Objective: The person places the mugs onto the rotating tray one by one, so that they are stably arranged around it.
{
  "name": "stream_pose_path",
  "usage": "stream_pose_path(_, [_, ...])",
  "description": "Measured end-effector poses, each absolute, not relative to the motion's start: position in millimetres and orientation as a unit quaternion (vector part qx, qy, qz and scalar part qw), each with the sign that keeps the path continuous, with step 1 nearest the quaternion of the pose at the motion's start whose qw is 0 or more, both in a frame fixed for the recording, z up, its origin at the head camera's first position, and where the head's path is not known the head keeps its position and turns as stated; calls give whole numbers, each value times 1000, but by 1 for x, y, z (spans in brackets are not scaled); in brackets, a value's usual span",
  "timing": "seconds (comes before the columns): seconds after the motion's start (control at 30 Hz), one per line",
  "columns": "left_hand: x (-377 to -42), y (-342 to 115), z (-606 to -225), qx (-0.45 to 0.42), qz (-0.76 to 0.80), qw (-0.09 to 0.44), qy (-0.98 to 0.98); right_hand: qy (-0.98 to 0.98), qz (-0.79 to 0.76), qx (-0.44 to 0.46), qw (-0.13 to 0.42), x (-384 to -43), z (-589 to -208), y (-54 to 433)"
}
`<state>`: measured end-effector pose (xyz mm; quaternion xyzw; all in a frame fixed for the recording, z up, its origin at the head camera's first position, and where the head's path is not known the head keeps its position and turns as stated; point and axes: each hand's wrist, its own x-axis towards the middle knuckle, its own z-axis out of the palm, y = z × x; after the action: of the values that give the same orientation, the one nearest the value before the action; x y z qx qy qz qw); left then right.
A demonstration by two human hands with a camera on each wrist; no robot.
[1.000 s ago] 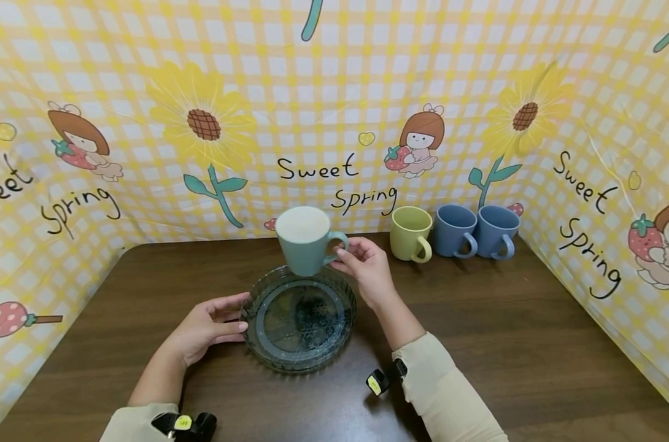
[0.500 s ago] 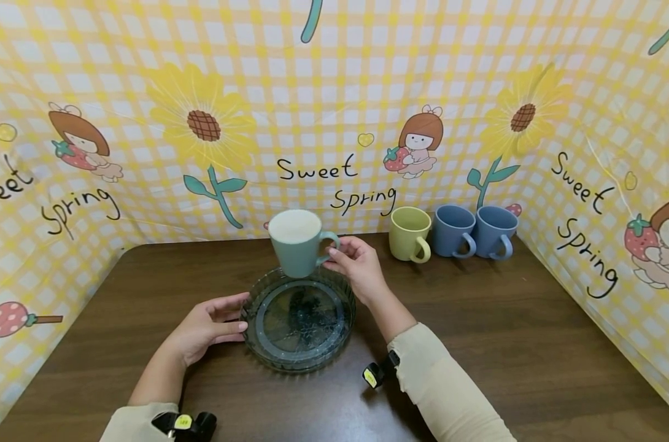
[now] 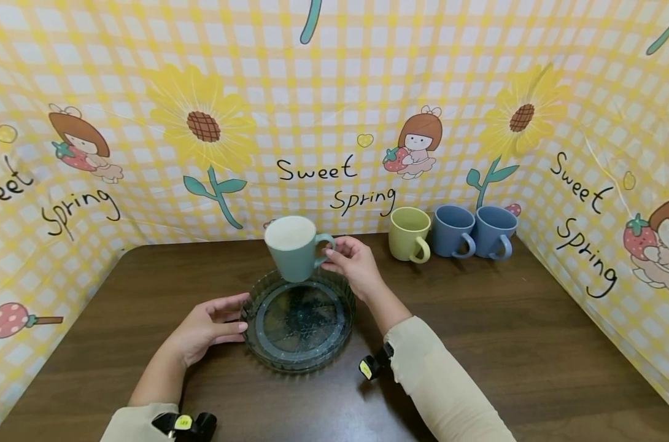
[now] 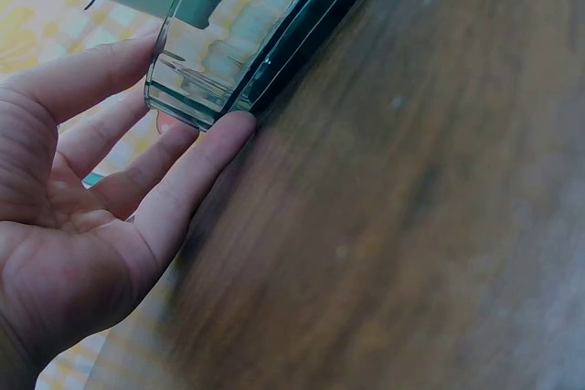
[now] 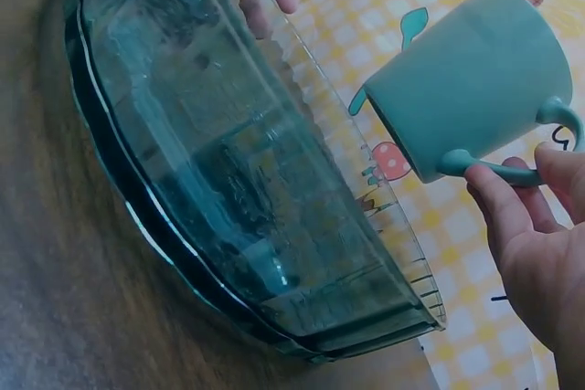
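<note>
Head view: pinching green cup (image 3: 294, 258) by handle (image 3: 324, 237) in right hand (image 3: 359, 269), above twelve o'clock of glass bowl (image 3: 299, 361); touching bowl's nine o'clock with spread left hand (image 3: 210, 325). Likely a stiff, breakable cup, best held so.

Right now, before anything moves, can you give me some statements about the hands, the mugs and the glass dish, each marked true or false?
1. The right hand holds the teal mug by its handle. True.
2. The left hand touches the side of the glass dish. True.
3. The teal mug rests inside the glass dish. False: it is held in the air, apart from the dish.
4. In the head view, the yellow-green mug stands left of the two blue mugs. True.
5. The blue mugs lie on their sides. False: both stand upright on the table.
6. All four mugs share one colour. False: one is teal, one yellow-green, two blue.
</note>
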<state>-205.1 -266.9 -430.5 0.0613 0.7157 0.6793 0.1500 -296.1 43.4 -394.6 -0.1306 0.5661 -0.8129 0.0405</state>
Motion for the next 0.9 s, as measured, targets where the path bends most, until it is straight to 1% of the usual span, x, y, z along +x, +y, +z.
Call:
stream_pose_path(0.37, [-205,-267,-431,63,678,150,717,559,-811,-145,92,-304,-397,42])
stream_pose_path(0.9, [-204,-267,-430,59,677,152,717,588,-789,-148,101,-308,-403,40])
